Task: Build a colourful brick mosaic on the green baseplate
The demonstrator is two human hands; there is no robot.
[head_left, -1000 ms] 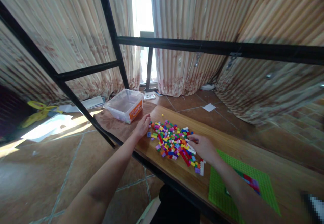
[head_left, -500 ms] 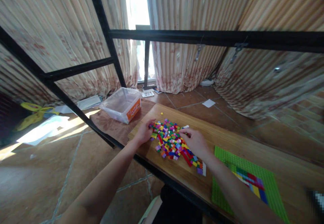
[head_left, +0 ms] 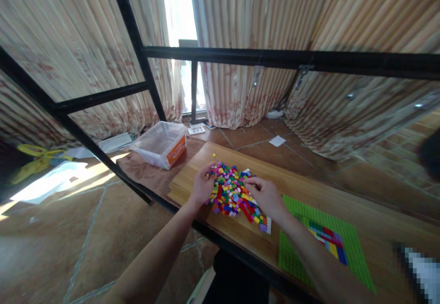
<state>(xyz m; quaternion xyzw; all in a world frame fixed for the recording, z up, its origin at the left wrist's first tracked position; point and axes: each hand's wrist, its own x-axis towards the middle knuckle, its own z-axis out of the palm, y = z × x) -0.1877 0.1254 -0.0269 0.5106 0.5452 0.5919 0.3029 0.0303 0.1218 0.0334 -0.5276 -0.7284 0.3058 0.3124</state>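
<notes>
A heap of small coloured bricks (head_left: 231, 189) lies on the wooden tabletop (head_left: 309, 189). My left hand (head_left: 201, 186) rests at the heap's left edge, fingers curled against the bricks. My right hand (head_left: 265, 196) lies on the heap's right side, fingers bent in a pinch over the pieces; what it holds is hidden. To the right lies a green baseplate (head_left: 295, 244) with rows of coloured bricks (head_left: 326, 240) fixed on it.
A clear plastic box (head_left: 158, 143) with an orange label stands on a brown cloth at the table's far left. A black metal frame (head_left: 275, 59) crosses the view in front of striped curtains. A tiled floor with papers lies beyond. A blurred patch sits at the bottom right.
My left hand has moved right, into the edge of the heap. My right hand has shifted slightly left over the bricks. The view has swung, so the baseplate shows more fully.
</notes>
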